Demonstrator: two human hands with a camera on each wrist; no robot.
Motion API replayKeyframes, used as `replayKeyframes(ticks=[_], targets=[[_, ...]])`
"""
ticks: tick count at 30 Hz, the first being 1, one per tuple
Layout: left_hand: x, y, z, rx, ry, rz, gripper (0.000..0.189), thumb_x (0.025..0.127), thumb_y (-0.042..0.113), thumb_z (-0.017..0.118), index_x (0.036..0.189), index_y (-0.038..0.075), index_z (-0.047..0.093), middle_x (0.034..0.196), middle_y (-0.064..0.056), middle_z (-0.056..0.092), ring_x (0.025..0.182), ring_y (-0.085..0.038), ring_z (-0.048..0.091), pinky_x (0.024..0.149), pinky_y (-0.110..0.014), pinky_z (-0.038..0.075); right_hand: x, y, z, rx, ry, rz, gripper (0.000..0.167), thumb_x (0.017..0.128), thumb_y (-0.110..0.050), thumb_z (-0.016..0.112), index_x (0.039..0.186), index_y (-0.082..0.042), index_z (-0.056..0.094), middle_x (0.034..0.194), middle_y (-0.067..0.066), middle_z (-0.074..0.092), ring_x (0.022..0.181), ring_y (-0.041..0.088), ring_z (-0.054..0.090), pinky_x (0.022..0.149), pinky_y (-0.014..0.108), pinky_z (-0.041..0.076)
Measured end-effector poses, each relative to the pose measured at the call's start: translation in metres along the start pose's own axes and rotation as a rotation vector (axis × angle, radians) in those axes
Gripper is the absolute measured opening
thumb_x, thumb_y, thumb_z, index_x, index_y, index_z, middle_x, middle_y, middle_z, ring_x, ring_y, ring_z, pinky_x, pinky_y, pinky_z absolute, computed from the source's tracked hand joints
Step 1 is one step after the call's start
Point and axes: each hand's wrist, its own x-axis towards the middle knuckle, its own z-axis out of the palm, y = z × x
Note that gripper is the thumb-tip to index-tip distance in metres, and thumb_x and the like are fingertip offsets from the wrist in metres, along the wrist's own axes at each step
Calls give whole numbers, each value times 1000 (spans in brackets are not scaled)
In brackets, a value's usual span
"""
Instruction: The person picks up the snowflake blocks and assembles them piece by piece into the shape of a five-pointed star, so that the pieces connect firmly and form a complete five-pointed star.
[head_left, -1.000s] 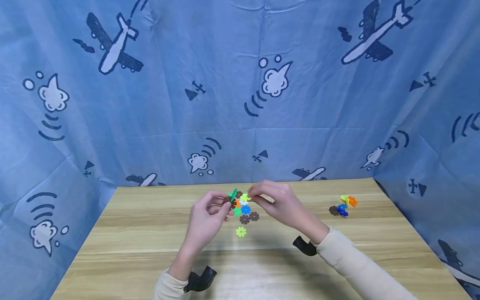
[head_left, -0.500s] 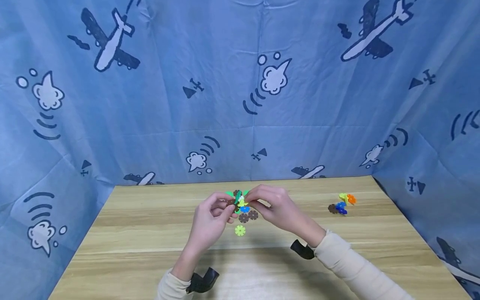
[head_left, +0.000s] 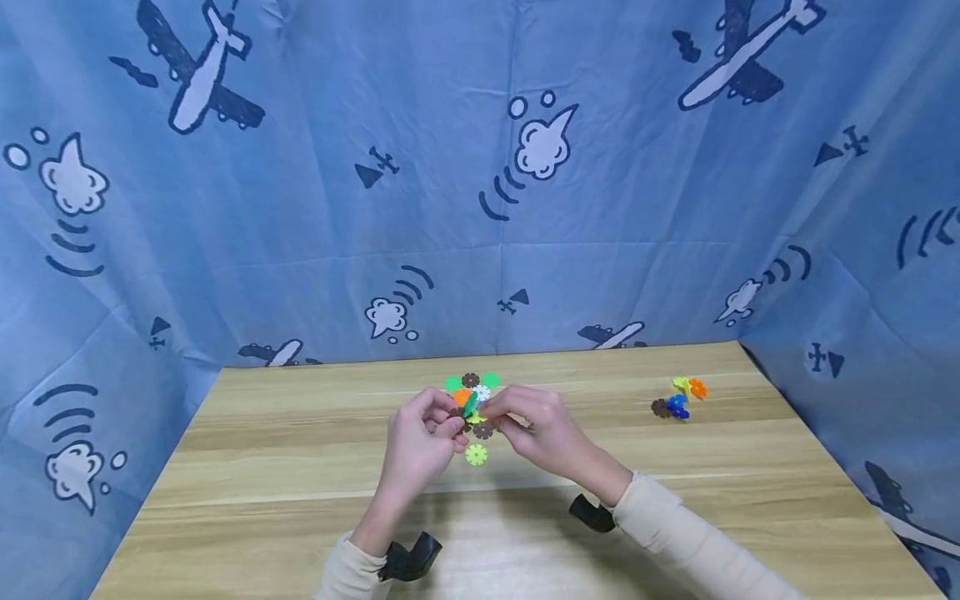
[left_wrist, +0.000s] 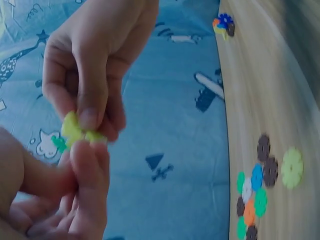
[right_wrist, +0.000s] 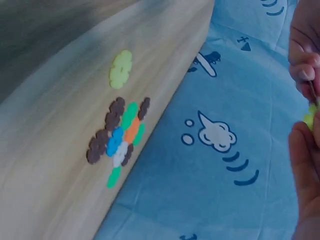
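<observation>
In the head view my left hand (head_left: 420, 437) pinches a small joined piece of notched plastic discs, with a green disc (head_left: 470, 405) standing up from it. A brown disc in this piece is mostly hidden by the fingers. My right hand (head_left: 543, 427) pinches a yellow-green disc (left_wrist: 73, 129), which meets the left hand's piece. Both hands' fingertips nearly touch around it, above the table. How far the discs' notches are pushed together is hidden. In the right wrist view the yellow-green disc (right_wrist: 309, 118) shows only in part at the right edge.
Below the hands, several loose discs lie flat on the wooden table (head_left: 300, 467): an orange disc (head_left: 461, 397), a white disc (head_left: 482, 392), a blue disc (right_wrist: 114, 141), brown and green ones. A yellow-green disc (head_left: 476, 454) lies nearer. Joined discs (head_left: 677, 405) sit at the right.
My right hand has brought the yellow-green disc left and down, against the piece in my left hand. The two hands are closer together. The head view has shifted slightly.
</observation>
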Motion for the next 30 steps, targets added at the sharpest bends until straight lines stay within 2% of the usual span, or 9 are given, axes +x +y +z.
replayKeyframes(ticks=[4,9,12,15,18,20,25,27,30], targets=[[-1,-2,-5,-37,-69,-4,12,90,-12,65,100,-5,65,83,-23,67,68,-26,71,62,-30,63,0,-4,-4,-17,-54,36,32,75,18,77,98,-4,71,94,7,76,86,17,74,81,18,59],[-2,-1,-7,-34,-113,22,16,92,-8,67,107,-5,66,89,-25,68,70,-18,71,66,-33,64,2,-6,-10,-47,-94,69,45,78,13,79,120,-1,66,103,10,76,86,16,76,77,16,59],[-1,-1,-6,-30,-117,36,17,92,-7,68,108,-4,67,90,-26,68,70,-17,71,66,-34,64,2,-6,-13,-110,-114,45,52,78,10,81,126,-3,67,102,7,76,78,11,72,69,12,56],[0,-1,-6,-35,-128,35,16,92,-6,68,108,-4,68,91,-28,67,72,-23,72,66,-32,63,2,-5,-15,-172,-113,-19,51,75,9,83,122,-3,70,96,5,75,73,9,68,63,11,54],[2,0,-7,-35,-144,28,17,93,-6,67,110,-4,68,90,-27,67,75,-30,72,66,-29,63,4,-4,-17,-201,-103,-65,44,74,8,84,116,-3,73,94,6,73,72,11,68,65,13,55],[4,2,-8,-24,-153,33,18,93,-5,67,111,-3,68,89,-24,68,73,-26,71,67,-30,63,6,-3,-19,-221,-91,-72,41,74,5,85,112,-5,74,94,5,71,73,11,68,64,14,56],[7,6,-10,-8,-146,63,16,96,1,67,111,-1,69,89,-18,70,70,-14,69,68,-34,64,9,-2,-30,-263,-71,-28,39,71,-3,89,106,-10,74,99,4,67,75,12,67,61,18,55],[7,5,-9,-5,-126,73,14,97,4,66,110,-2,70,90,-17,71,71,-15,70,69,-34,63,8,-1,-36,-260,-63,10,39,71,-4,90,106,-10,74,102,4,66,77,13,67,61,21,56],[6,0,-7,50,-84,105,13,98,8,65,106,-1,71,90,-13,72,74,-17,69,69,-29,62,5,1,-47,-254,-39,75,39,71,-7,90,107,-9,73,104,5,67,79,13,66,60,24,56]])
